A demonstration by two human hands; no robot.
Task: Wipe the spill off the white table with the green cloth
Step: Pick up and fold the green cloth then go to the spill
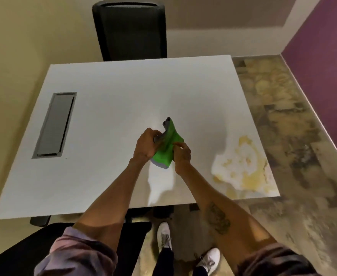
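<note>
Our left hand grips one side of the bunched green cloth, fingers curled shut on it; our right hand pinches the other edge. We hold it above the middle of the white table, the yellowish spill well off to the right

The tabletop is smooth, matt white laminate, wet and yellowish where the spill spreads. The green cloth looks soft, like microfibre, with a grey underside. A dull grey metal-looking cable hatch sits flush. The floor appears polished, mottled stone.
</note>
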